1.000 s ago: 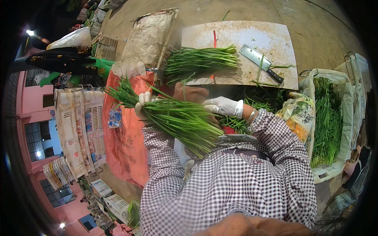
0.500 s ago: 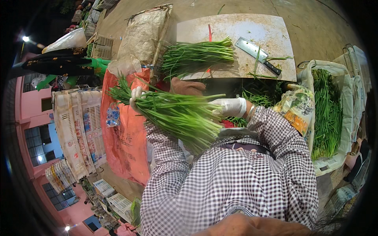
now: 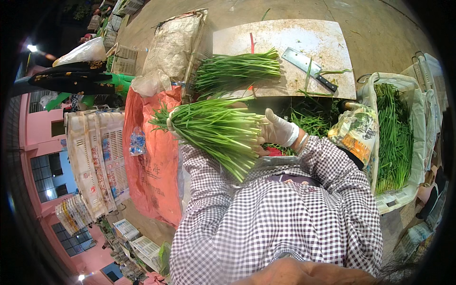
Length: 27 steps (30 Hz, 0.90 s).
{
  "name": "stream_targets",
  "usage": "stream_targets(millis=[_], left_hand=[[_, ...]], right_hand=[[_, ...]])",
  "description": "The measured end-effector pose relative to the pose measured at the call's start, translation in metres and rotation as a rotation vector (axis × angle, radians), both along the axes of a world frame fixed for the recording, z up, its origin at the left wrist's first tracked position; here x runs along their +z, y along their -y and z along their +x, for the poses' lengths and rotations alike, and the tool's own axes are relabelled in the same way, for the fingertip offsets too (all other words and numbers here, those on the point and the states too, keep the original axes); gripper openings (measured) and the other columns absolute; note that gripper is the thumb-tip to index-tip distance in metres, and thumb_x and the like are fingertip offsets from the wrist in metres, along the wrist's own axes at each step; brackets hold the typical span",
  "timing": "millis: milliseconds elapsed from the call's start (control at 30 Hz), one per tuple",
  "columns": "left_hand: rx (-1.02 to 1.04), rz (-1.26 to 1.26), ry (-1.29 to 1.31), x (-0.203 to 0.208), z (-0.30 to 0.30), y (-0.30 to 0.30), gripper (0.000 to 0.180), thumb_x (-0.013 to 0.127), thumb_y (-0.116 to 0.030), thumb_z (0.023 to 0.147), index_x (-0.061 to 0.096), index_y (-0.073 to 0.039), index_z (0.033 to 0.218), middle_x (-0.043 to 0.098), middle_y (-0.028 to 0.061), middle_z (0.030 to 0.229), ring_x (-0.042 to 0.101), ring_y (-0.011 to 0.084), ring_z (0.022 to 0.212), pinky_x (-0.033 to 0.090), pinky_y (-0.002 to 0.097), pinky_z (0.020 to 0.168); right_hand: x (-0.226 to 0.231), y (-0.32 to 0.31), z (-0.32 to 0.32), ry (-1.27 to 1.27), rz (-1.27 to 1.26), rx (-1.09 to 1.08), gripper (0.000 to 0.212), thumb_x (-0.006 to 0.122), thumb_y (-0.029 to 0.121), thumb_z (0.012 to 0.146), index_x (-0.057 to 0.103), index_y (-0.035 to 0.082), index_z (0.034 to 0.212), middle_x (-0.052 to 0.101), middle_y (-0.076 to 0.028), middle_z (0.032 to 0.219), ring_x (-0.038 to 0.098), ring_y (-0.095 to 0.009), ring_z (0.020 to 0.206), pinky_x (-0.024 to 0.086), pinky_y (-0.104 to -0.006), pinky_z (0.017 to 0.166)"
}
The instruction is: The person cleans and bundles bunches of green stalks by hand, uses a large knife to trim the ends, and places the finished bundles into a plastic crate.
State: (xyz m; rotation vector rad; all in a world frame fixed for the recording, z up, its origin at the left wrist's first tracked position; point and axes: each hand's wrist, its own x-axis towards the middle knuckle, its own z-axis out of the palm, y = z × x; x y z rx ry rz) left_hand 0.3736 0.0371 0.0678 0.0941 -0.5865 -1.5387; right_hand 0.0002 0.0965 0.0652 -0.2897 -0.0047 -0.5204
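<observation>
A bunch of long green chives (image 3: 209, 130) is held before my chest, leafy tips to the left and pale stem ends fanned out to the right. The white-gloved fingers of my left hand (image 3: 172, 122) are wrapped round it near the tips; most of that hand is hidden behind the leaves. At the stem ends is my right hand (image 3: 281, 130), also gloved, with thumb and fingers apart and fingertips against the stems. Beyond, another chive bunch (image 3: 240, 70) lies on a pale, stained board (image 3: 327, 40), beside a cleaver (image 3: 301, 61) with a black handle.
A white crate (image 3: 384, 204) full of chives stands at the right, with a printed plastic bag (image 3: 355, 128) beside it. Loose chives (image 3: 311, 124) lie below the board. An orange sack (image 3: 152, 180) and a beige sack (image 3: 173, 42) are on the left.
The bunch has swung slightly to the right and its stem ends have spread. My right hand has gone from closed on the stems to fingers apart.
</observation>
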Motion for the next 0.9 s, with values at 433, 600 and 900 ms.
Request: stream_targets(millis=[433, 600, 900], left_hand=[[0.015, 0.015, 0.023, -0.008, 0.003, -0.001, 0.016, 0.055, -0.021, 0.094, 0.043, -0.010, 0.092, 0.045, 0.0024, 0.091, 0.049, 0.0156, 0.080, 0.043, 0.0334, 0.077], [0.012, 0.014, 0.023, -0.006, 0.002, -0.003, 0.016, 0.055, -0.021, 0.094, 0.044, -0.010, 0.093, 0.046, 0.0024, 0.091, 0.050, 0.0162, 0.081, 0.044, 0.0338, 0.080], [0.016, 0.025, 0.043, -0.008, 0.004, -0.007, 0.016, 0.056, -0.020, 0.093, 0.045, -0.010, 0.095, 0.047, 0.0025, 0.092, 0.052, 0.0174, 0.085, 0.045, 0.0347, 0.084]], right_hand=[[0.001, 0.013, -0.056, -0.459, -0.273, -0.011, 0.032, 0.053, 0.031, 0.098, 0.067, 0.002, 0.096, 0.066, -0.005, 0.083, 0.059, -0.010, 0.070, 0.049, -0.0232, 0.064], [-0.014, 0.023, -0.073, -0.799, -0.457, -0.079, 0.036, 0.053, 0.036, 0.098, 0.069, 0.004, 0.091, 0.068, -0.003, 0.081, 0.061, -0.011, 0.067, 0.051, -0.0257, 0.066], [0.038, 0.035, -0.055, -1.011, -0.653, -0.521, 0.024, 0.062, 0.025, 0.094, 0.068, 0.001, 0.092, 0.064, -0.002, 0.080, 0.056, -0.009, 0.071, 0.047, -0.0247, 0.066]])
